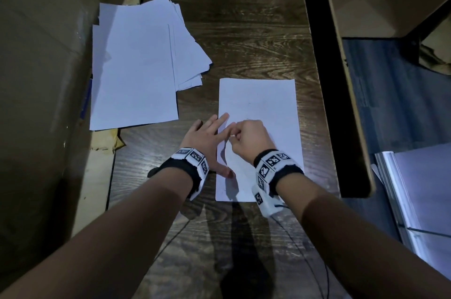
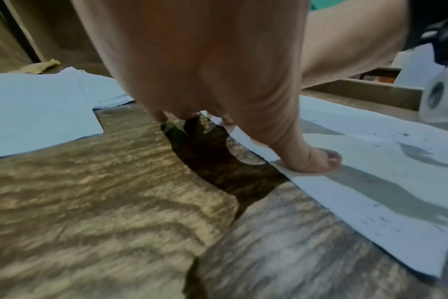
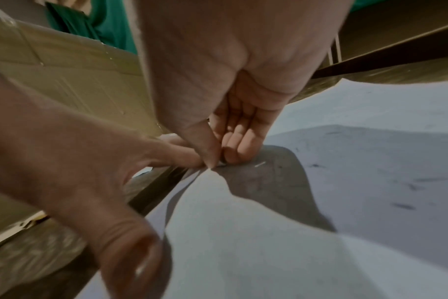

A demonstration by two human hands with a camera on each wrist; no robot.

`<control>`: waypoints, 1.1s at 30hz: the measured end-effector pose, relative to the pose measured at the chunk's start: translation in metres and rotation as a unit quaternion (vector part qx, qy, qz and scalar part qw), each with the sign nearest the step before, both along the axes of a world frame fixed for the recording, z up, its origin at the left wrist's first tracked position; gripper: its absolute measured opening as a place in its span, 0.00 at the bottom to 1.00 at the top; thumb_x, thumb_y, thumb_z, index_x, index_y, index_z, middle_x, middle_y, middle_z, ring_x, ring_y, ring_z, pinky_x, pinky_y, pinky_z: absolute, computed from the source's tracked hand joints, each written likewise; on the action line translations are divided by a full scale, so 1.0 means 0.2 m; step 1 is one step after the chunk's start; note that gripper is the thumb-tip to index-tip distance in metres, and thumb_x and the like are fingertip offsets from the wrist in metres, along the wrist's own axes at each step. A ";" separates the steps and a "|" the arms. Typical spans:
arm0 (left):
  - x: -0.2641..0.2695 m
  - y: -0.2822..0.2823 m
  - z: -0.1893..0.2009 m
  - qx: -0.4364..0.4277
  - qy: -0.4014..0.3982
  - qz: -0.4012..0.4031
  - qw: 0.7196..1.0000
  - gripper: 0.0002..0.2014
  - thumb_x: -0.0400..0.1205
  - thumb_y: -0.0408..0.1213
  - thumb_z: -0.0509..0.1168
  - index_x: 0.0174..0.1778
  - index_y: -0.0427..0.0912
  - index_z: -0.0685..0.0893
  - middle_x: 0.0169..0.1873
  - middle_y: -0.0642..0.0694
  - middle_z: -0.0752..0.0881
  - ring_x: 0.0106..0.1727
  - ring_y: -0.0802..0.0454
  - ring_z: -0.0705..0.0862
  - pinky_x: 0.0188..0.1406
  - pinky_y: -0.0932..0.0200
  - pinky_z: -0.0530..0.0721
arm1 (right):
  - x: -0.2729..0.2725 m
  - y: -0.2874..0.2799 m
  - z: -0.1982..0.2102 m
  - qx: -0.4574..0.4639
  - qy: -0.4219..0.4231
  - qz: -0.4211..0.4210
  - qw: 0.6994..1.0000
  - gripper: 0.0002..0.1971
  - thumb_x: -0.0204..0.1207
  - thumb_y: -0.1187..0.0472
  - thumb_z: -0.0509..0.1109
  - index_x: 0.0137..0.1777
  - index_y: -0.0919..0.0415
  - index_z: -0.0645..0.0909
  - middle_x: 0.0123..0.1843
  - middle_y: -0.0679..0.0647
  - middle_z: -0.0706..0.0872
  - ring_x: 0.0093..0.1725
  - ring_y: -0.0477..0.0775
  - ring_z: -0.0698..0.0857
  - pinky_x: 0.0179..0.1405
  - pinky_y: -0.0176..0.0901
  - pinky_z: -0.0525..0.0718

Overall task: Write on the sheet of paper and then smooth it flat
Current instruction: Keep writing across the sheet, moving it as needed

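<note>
The dark wood-grain table (image 1: 244, 30) carries everything here. To the left of both hands, a loose pile of white paper sheets (image 1: 136, 64) lies fanned out, well apart from the grip, against a tall brown cardboard wall (image 1: 44, 54). A second cardboard panel with a black edge (image 1: 341, 79) stands off to the right of the hands.

The single white rectangular sheet of paper (image 1: 263, 98) lies on the table directly under the hands, its long side running away from the person; faint dark marks dot its surface (image 3: 402, 206). Its left edge lifts slightly off the table near the grip.

The left hand (image 1: 207, 142) is spread open at the sheet's left edge, fingers straight, the thumb (image 2: 317, 161) pressed flat onto the paper while the other fingers (image 1: 223, 118) reach forward, the longest tip lying over the paper edge.

The right hand (image 1: 251, 140) is above the sheet's near-left part, fingers curled in; its thumb and forefinger (image 3: 210, 153) are pinched together just at the paper, touching the left forefinger. Whether a small thing sits in that grip, I cannot tell. Both wrists wear black bands with white marker blocks (image 1: 271, 164).
</note>
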State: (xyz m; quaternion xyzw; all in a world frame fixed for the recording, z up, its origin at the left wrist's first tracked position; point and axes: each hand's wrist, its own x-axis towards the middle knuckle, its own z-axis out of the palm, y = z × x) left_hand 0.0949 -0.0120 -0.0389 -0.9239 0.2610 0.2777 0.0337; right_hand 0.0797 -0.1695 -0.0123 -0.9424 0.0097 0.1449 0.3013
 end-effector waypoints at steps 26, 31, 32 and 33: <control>-0.02 0.02 -0.03 -0.037 -0.007 0.032 0.999 0.73 0.60 0.84 0.66 0.90 0.48 0.35 0.88 0.54 0.32 0.89 0.51 0.35 0.88 0.40 0.43 | -0.11 0.05 -0.04 -0.028 0.060 -0.010 0.998 0.04 0.74 0.61 0.71 0.44 0.55 0.88 0.42 0.51 0.89 0.42 0.54 0.87 0.47 0.51 0.89; -0.01 0.03 -0.04 -0.042 -0.012 0.026 0.999 0.74 0.60 0.86 0.64 0.90 0.48 0.34 0.88 0.54 0.31 0.89 0.51 0.35 0.88 0.40 0.43 | -0.08 0.06 0.00 -0.045 0.071 0.001 0.996 0.05 0.74 0.59 0.70 0.42 0.55 0.88 0.40 0.53 0.88 0.41 0.57 0.87 0.46 0.52 0.89; -0.01 0.03 -0.04 -0.043 -0.010 0.025 0.999 0.74 0.59 0.86 0.63 0.90 0.49 0.34 0.88 0.54 0.31 0.89 0.51 0.35 0.88 0.40 0.43 | -0.03 0.07 0.00 -0.048 0.056 -0.015 0.997 0.05 0.74 0.58 0.70 0.42 0.56 0.88 0.40 0.53 0.88 0.41 0.58 0.87 0.46 0.52 0.89; -0.01 0.03 -0.05 -0.041 -0.006 0.025 0.999 0.74 0.58 0.87 0.63 0.90 0.49 0.34 0.88 0.54 0.31 0.89 0.52 0.35 0.88 0.40 0.43 | 0.02 0.08 -0.01 -0.047 0.045 -0.034 0.997 0.06 0.73 0.59 0.69 0.41 0.56 0.88 0.40 0.54 0.88 0.41 0.59 0.87 0.46 0.52 0.89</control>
